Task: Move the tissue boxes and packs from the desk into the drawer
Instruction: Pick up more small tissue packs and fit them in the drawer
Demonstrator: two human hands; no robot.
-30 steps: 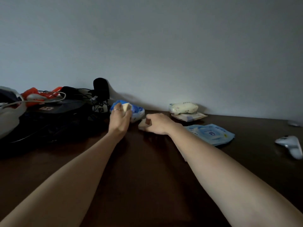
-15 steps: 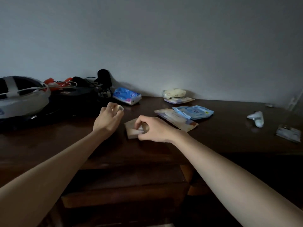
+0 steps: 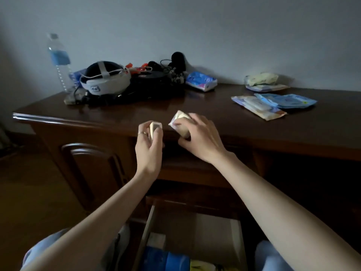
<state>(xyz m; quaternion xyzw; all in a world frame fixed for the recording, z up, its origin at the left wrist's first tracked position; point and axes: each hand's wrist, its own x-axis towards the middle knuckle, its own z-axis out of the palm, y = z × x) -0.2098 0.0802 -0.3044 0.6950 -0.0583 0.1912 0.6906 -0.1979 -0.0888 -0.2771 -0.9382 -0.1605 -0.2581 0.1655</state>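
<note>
My left hand [image 3: 149, 145] grips a small pale tissue pack [image 3: 154, 128] in front of the desk's front edge. Beside it, my right hand [image 3: 199, 136] holds a beige tissue pack [image 3: 180, 119] at the same edge. An open drawer [image 3: 236, 233] lies below my arms, with blue packs [image 3: 166, 260] inside. On the dark wooden desk [image 3: 136, 112] lie a blue pack [image 3: 201, 81] at the back, a flat beige pack [image 3: 257, 106], a flat blue pack [image 3: 289, 101], and a pale green pack [image 3: 262, 78] stacked on another.
A white and black headset [image 3: 105, 78], a water bottle [image 3: 59, 61], a black microphone [image 3: 177, 59] and tangled cables crowd the desk's left back. A cabinet door [image 3: 89, 173] is left of the drawer. My knees flank the drawer.
Both hands drew back from the desk's far side to its front edge, each carrying a pack. The view tilted down, so the open drawer now shows.
</note>
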